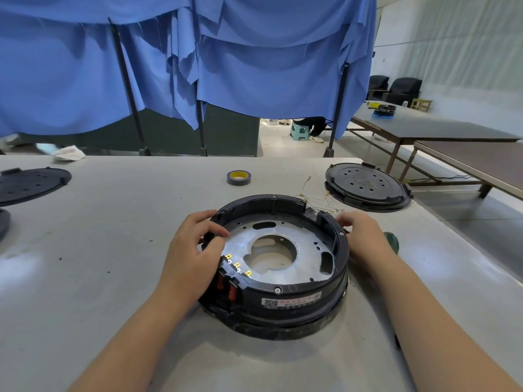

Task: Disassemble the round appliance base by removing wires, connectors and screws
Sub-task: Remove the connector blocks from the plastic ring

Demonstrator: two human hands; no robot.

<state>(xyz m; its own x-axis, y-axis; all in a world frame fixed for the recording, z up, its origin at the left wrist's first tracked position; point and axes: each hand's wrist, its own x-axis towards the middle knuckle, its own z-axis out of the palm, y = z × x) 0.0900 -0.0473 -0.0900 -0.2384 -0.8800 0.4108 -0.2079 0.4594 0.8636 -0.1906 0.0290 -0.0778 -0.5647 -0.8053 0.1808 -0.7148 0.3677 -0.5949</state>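
The round black appliance base (285, 301) sits on the grey table in front of me, with a silver metal plate (307, 250) inside and brass terminals (238, 265) at its near-left rim. My left hand (195, 250) grips the left rim, thumb and fingers curled over the edge onto the plate. My right hand (365, 236) rests against the outer right rim with its fingers curved along it. A screw (277, 290) shows on the near rim. Loose thin wires (319, 200) lie just behind the base.
A black round cover (368, 188) lies at the back right, another black cover (28, 185) at the far left. A roll of grey tape (239, 177) stands behind the base. A green-handled tool (392, 241) lies beside my right wrist. Blue curtains hang beyond the table edge.
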